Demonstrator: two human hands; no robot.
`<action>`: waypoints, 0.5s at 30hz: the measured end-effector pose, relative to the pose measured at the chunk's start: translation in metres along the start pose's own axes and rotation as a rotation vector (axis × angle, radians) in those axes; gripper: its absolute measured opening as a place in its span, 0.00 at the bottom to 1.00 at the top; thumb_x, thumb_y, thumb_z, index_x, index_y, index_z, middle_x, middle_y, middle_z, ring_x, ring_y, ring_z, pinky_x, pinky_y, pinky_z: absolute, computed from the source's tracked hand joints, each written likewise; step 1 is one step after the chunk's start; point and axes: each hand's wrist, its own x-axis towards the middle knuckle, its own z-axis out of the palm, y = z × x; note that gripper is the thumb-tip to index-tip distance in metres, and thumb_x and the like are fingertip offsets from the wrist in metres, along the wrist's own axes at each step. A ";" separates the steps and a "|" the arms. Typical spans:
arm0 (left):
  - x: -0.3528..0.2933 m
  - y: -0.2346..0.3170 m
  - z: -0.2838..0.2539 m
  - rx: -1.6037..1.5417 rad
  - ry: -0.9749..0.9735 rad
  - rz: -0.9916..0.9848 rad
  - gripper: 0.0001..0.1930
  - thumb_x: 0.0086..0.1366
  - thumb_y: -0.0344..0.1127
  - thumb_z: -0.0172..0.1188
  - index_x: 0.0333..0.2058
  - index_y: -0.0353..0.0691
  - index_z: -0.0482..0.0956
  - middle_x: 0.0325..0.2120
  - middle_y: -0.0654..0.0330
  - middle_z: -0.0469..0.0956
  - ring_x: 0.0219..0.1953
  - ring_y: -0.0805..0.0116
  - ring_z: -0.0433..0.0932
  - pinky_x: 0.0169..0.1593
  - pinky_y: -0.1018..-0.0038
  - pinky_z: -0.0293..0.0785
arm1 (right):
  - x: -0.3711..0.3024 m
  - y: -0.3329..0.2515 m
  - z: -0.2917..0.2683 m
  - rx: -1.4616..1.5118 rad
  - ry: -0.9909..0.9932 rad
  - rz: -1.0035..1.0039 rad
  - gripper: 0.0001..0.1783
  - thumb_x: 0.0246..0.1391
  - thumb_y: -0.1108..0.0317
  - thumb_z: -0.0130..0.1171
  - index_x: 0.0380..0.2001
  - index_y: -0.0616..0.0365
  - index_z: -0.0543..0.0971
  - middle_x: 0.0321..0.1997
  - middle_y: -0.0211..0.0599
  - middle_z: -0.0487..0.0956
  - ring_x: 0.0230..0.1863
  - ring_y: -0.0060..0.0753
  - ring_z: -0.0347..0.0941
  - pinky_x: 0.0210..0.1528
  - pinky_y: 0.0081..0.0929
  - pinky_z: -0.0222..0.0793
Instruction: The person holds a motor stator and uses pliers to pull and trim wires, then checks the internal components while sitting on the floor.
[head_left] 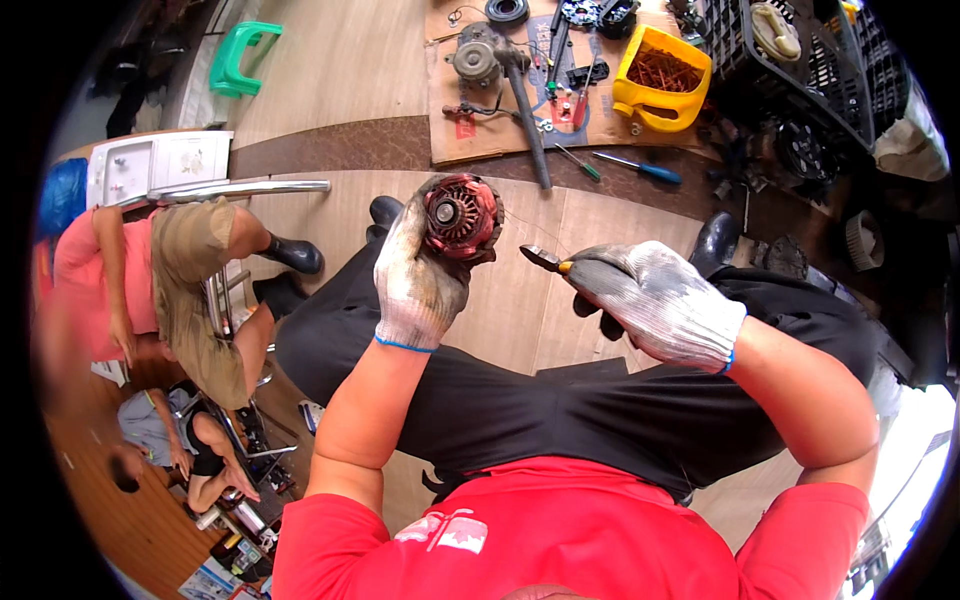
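My left hand, in a soiled white knit glove with a blue cuff edge, grips a motor armature. The armature has reddish copper windings and a shaft end that faces up. My right hand, gloved the same way, is closed around pliers. Only their dark jaws and a bit of yellow handle show past the fingers. The jaws point at the armature, a short gap away from it. A thin strand, perhaps wire, seems to run between the two; its ends cannot be made out.
Ahead, a cardboard sheet bears a hammer, a round metal motor part and a yellow container of copper scraps. Screwdrivers lie nearer. A black crate stands right; a green stool and seated people are left.
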 end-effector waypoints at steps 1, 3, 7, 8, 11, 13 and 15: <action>0.002 0.003 -0.004 -0.045 0.002 -0.057 0.22 0.76 0.47 0.45 0.58 0.37 0.70 0.51 0.49 0.78 0.47 0.53 0.82 0.42 0.59 0.82 | 0.000 0.003 -0.002 -0.073 0.011 -0.067 0.15 0.65 0.62 0.49 0.43 0.62 0.77 0.31 0.43 0.80 0.29 0.39 0.77 0.32 0.35 0.73; 0.002 0.006 -0.013 -0.104 -0.015 -0.132 0.24 0.74 0.52 0.47 0.56 0.40 0.73 0.46 0.51 0.81 0.43 0.54 0.83 0.38 0.63 0.81 | 0.002 0.001 -0.010 -0.128 0.014 -0.031 0.19 0.66 0.56 0.50 0.44 0.62 0.79 0.30 0.41 0.80 0.28 0.35 0.76 0.32 0.32 0.73; 0.003 0.009 -0.020 -0.178 -0.088 -0.173 0.24 0.72 0.56 0.50 0.53 0.42 0.76 0.43 0.57 0.82 0.40 0.61 0.83 0.37 0.67 0.81 | 0.004 -0.007 -0.024 -0.257 0.009 0.161 0.18 0.65 0.56 0.54 0.46 0.61 0.80 0.31 0.52 0.80 0.31 0.50 0.77 0.35 0.38 0.72; 0.002 0.009 -0.017 -0.187 -0.072 -0.174 0.24 0.72 0.56 0.51 0.52 0.42 0.77 0.42 0.58 0.82 0.40 0.62 0.83 0.37 0.68 0.81 | 0.006 -0.009 -0.029 -0.245 -0.022 0.211 0.17 0.64 0.58 0.56 0.45 0.60 0.80 0.33 0.57 0.79 0.34 0.59 0.76 0.37 0.42 0.71; -0.002 0.009 -0.002 -0.143 0.046 -0.175 0.23 0.72 0.54 0.51 0.51 0.41 0.78 0.37 0.60 0.82 0.35 0.65 0.82 0.32 0.69 0.79 | -0.002 -0.008 -0.039 -0.440 0.124 0.081 0.19 0.64 0.54 0.52 0.36 0.61 0.79 0.32 0.54 0.81 0.37 0.58 0.79 0.40 0.48 0.74; -0.001 0.008 0.004 -0.084 0.050 -0.164 0.24 0.73 0.54 0.47 0.52 0.38 0.77 0.30 0.59 0.81 0.26 0.62 0.79 0.23 0.70 0.73 | -0.005 -0.008 -0.045 -0.572 0.211 0.008 0.16 0.64 0.55 0.52 0.37 0.58 0.78 0.31 0.50 0.80 0.36 0.56 0.79 0.38 0.47 0.75; -0.003 0.007 0.002 -0.009 0.043 -0.155 0.24 0.73 0.51 0.49 0.53 0.37 0.75 0.34 0.59 0.81 0.28 0.63 0.80 0.24 0.70 0.76 | -0.008 -0.019 -0.055 -0.616 0.176 0.099 0.17 0.64 0.57 0.55 0.46 0.58 0.80 0.37 0.52 0.81 0.40 0.55 0.78 0.41 0.44 0.74</action>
